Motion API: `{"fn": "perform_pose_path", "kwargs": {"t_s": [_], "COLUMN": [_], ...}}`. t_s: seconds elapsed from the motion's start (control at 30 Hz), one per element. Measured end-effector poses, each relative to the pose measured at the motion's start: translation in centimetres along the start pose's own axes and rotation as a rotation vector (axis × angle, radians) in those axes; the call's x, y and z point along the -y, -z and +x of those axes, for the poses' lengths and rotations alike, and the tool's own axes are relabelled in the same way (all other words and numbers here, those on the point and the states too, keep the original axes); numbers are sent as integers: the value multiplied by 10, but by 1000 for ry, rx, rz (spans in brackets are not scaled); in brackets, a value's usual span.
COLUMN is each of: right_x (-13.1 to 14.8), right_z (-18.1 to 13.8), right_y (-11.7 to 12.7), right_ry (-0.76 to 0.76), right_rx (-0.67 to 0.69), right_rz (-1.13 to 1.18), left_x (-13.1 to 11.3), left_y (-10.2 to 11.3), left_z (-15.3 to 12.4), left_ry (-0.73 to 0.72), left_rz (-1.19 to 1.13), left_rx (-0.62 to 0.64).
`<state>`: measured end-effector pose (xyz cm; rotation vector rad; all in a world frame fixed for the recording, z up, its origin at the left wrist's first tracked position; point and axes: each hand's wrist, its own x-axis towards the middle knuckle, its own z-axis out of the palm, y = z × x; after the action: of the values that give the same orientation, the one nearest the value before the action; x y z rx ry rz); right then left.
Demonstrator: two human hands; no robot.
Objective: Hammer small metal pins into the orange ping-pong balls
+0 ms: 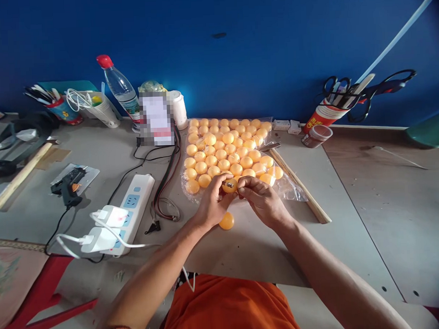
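An orange ping-pong ball (229, 186) with dark markings on its upper side is gripped between the thumb and fingers of my left hand (211, 205). My right hand (263, 200) is closed in a pinch at the right side of that ball; whatever lies between its fingertips is too small to make out. Below my hands, a second orange ball (227, 221) rests loose on the table. Just beyond them lies a clear plastic bag (297, 192), filled with rows of orange balls (223, 165).
On the left are a white power strip (143, 186) with plugged-in chargers, a black glue gun (69, 185) and cables. A water bottle (121, 88) stands near the wall. To the right lie a wooden-handled tool (301, 186), a small cup (317, 135) and a red-white pen holder (325, 113).
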<state>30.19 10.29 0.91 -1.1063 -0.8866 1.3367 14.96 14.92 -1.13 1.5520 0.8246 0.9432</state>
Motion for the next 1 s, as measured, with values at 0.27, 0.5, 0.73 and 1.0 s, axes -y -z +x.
{"fn": "perform_pose_path", "kwargs": {"t_s": [0.27,0.5,0.73,1.0], "right_x": [-5,-5,-4,-5], "right_z": [0,0,0,0], "right_y": [-2,-4,-6,-6], "right_ry": [-52,-62,-58,-73], "right_rx": [-4,-10,-4,-40], "right_rz": [60,44,62,48], "left_x": [0,-2,0,2], "left_y": [0,1,2,3], "left_z": [-2,-2,-1,-2], "left_ry": [-2,-151,-288,-291], "left_rz": [116,319,404,445], "left_rx": [13,28,17,5]}}
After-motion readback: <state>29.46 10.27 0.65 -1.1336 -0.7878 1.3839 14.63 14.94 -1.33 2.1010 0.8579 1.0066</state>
